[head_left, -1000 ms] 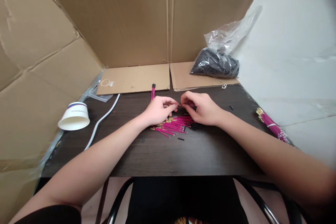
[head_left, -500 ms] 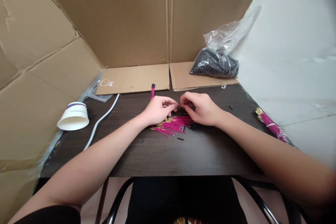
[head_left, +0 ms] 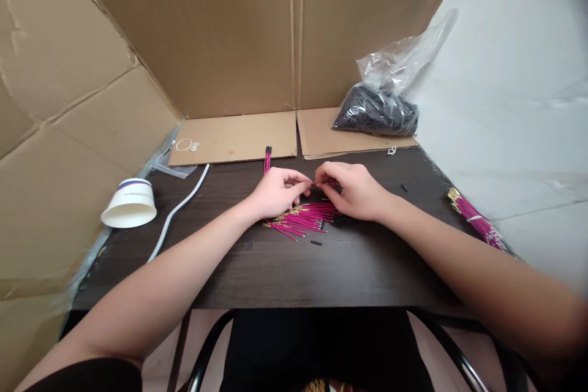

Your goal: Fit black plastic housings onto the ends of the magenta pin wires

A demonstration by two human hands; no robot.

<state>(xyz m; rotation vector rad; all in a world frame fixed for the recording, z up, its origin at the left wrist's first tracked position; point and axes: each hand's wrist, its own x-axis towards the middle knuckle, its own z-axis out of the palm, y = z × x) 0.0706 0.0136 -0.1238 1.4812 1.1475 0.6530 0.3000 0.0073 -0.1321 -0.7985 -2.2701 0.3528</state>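
Both hands rest on a dark wooden table (head_left: 257,269), meeting just above a loose pile of short magenta wires (head_left: 301,220) with gold tips. My left hand (head_left: 275,193) pinches something thin between thumb and forefinger. My right hand (head_left: 353,190) pinches toward the same spot, fingertips almost touching the left ones. What sits between the fingertips is too small to name. A small black piece (head_left: 315,242) lies on the table in front of the pile. A few magenta wires with black ends (head_left: 267,159) lie behind my left hand.
A clear bag of black parts (head_left: 376,111) sits at the back right on a cardboard flap. A tied bundle of magenta wires (head_left: 475,219) lies at the right edge. An overturned paper cup (head_left: 130,203) and a white tube (head_left: 177,211) lie left. Cardboard walls enclose the table.
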